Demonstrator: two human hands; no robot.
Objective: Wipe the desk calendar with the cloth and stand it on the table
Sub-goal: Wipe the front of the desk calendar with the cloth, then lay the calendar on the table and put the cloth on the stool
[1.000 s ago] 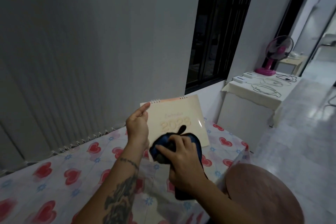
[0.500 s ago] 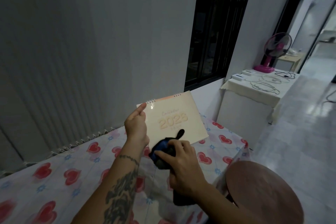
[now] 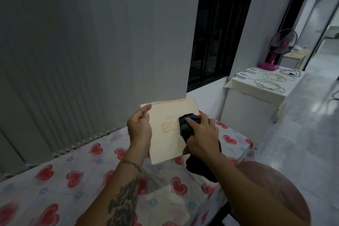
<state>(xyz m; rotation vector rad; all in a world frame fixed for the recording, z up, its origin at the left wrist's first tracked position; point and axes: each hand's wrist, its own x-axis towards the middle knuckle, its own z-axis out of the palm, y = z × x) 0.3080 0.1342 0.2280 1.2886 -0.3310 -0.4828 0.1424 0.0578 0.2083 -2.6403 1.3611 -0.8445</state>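
Wiping step: left hand (image 3: 139, 127) clamps the calendar (image 3: 166, 139) above the worktop (image 3: 55, 180); right hand (image 3: 200, 134) presses the cloth (image 3: 186, 122) on its cover; next, finish, then stand it.

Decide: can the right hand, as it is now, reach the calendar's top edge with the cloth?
Probably yes: the right hand already presses the cloth on the calendar, and nothing covers the face above it.

- We read "Calend…" on the calendar (image 3: 166, 130) cover, mid-frame; the rest is hidden by the cloth (image 3: 186, 124).
- Below it, large digits "20…", the rest covered.
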